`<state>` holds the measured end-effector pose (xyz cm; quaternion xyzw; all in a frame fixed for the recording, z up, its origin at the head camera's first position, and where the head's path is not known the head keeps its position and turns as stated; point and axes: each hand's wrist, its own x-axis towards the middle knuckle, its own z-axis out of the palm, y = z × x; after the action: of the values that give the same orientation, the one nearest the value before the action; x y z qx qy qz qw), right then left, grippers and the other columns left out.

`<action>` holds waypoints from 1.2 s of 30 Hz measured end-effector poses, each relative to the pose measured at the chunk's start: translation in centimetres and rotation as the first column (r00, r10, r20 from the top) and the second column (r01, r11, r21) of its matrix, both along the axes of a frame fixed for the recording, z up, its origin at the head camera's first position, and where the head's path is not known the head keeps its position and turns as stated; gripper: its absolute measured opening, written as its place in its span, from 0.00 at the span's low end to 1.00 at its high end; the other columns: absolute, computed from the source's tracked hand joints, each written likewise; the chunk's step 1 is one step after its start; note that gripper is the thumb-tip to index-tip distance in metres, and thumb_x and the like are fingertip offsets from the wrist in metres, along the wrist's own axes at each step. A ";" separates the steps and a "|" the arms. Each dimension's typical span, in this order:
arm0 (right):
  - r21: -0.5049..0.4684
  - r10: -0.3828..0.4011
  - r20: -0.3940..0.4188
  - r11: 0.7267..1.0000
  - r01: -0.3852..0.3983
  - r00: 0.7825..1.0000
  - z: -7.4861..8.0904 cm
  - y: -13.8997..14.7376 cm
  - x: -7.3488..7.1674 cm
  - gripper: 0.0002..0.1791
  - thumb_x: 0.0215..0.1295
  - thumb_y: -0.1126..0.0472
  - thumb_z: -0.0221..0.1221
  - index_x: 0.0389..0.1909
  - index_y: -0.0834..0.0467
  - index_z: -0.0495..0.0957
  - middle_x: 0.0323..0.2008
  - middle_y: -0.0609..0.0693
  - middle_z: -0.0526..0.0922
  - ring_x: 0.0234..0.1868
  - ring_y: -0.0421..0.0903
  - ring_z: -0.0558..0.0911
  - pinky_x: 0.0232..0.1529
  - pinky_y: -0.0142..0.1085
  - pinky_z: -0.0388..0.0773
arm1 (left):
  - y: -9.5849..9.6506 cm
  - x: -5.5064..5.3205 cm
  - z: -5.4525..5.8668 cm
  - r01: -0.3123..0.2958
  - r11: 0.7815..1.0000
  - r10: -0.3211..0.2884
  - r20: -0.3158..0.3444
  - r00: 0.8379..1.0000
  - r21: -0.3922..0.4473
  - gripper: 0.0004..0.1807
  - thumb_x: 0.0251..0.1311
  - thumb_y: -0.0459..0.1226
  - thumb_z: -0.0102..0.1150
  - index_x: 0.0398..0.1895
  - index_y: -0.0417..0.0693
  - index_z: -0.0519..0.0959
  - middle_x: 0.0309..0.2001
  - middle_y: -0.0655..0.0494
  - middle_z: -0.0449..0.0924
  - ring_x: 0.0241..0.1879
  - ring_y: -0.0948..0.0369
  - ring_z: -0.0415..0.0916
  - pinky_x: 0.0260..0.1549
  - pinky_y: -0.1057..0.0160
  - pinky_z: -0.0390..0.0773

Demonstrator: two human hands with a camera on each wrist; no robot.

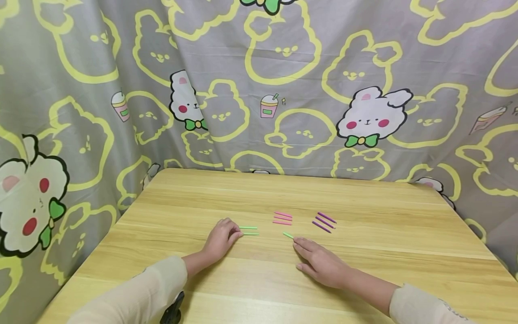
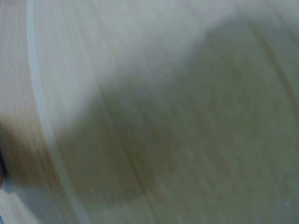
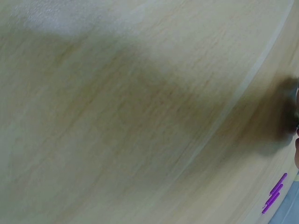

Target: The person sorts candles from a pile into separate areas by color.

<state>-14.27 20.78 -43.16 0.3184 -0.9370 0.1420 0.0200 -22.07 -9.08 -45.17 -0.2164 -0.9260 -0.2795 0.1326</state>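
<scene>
Two thin light green sticks (image 1: 250, 233) lie side by side on the wooden table. My left hand (image 1: 221, 236) is at their left ends, thumb and fingers curled together and pinching the nearer one. A third green stick (image 1: 288, 235) lies slanted to the right of them. The fingertips of my right hand (image 1: 323, 265) touch its near end, the fingers fairly straight and the thumb held apart. Only wood grain and shadow show in the left wrist view. At the right edge of the right wrist view, a bit of the right hand (image 3: 297, 149) shows.
Three pink sticks (image 1: 283, 218) lie in a group beyond the green ones. To their right are three purple sticks (image 1: 323, 222), slanted and roughly parallel. A patterned grey curtain (image 1: 226, 148) hangs behind the table (image 1: 182, 198). A black object (image 1: 173, 310) is by the left forearm.
</scene>
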 end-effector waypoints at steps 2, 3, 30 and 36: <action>0.001 -0.005 0.008 1.000 0.005 1.000 0.0 0.0 0.0 0.29 0.66 0.54 0.53 0.62 0.68 0.65 0.65 0.62 0.65 0.66 0.59 0.65 0.64 0.51 0.65 | 0.0 0.0 0.0 -0.001 1.000 0.001 -0.005 1.000 -0.005 0.05 0.54 0.38 0.63 0.27 0.46 0.79 0.28 0.61 0.75 0.31 0.65 0.69 0.32 0.68 0.76; 0.003 -0.008 0.014 1.000 0.008 1.000 0.0 0.0 0.0 0.29 0.66 0.54 0.53 0.62 0.68 0.65 0.65 0.62 0.65 0.66 0.59 0.65 0.64 0.51 0.64 | 0.0 0.0 -0.1 -0.002 1.000 0.002 -0.005 1.000 -0.007 0.05 0.54 0.38 0.63 0.27 0.46 0.79 0.28 0.61 0.75 0.31 0.65 0.69 0.32 0.67 0.76; -0.014 -0.018 0.031 1.000 0.018 0.999 0.1 0.0 0.1 0.29 0.66 0.54 0.53 0.62 0.68 0.65 0.66 0.62 0.64 0.67 0.59 0.64 0.65 0.51 0.63 | -1.5 -0.4 1.8 0.162 0.980 -0.167 -0.031 0.985 -0.117 0.16 0.57 0.39 0.60 0.45 0.38 0.78 0.47 0.46 0.79 0.50 0.50 0.75 0.51 0.53 0.77; -0.012 -0.025 0.034 1.000 0.025 0.999 0.2 0.1 0.1 0.29 0.66 0.54 0.53 0.62 0.69 0.65 0.65 0.62 0.64 0.66 0.59 0.64 0.65 0.51 0.63 | -2.5 -1.0 2.3 0.310 0.905 -0.314 0.033 0.949 -0.292 0.26 0.59 0.43 0.57 0.55 0.34 0.73 0.59 0.37 0.71 0.59 0.44 0.70 0.58 0.48 0.70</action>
<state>-14.21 20.89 -42.99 0.3041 -0.9403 0.1528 0.0078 -23.05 -11.59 -42.88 -0.3809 -0.9096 -0.1548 0.0594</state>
